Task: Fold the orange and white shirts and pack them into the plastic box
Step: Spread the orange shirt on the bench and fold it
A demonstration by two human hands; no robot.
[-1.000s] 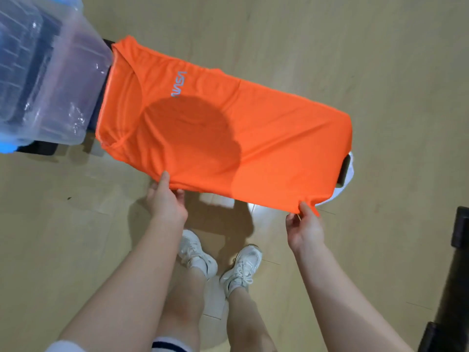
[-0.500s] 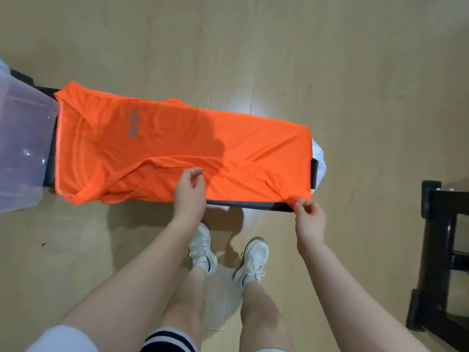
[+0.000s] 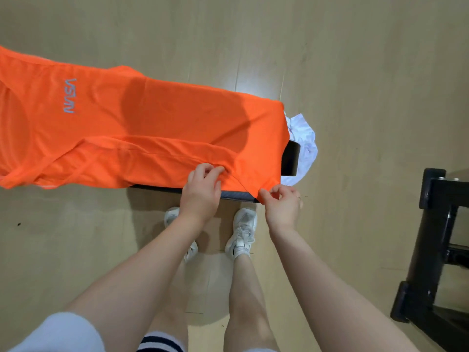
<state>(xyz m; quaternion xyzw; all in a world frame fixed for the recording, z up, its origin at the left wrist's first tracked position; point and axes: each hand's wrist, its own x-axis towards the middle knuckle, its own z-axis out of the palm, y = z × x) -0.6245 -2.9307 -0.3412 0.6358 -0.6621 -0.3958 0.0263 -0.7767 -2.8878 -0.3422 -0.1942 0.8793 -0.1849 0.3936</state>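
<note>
Folding the bright orange jersey shirt (image 3: 142, 128) lengthwise on a dark narrow bench (image 3: 290, 158).

Since a second earlier its near edge had been laid over, a first fold made; the crumpled white shirt (image 3: 303, 138) waited beyond the bench end, and the box had left view. The left hand (image 3: 200, 191) pinched that folded edge, and the right hand (image 3: 283, 201) pinched the hem corner.
</note>
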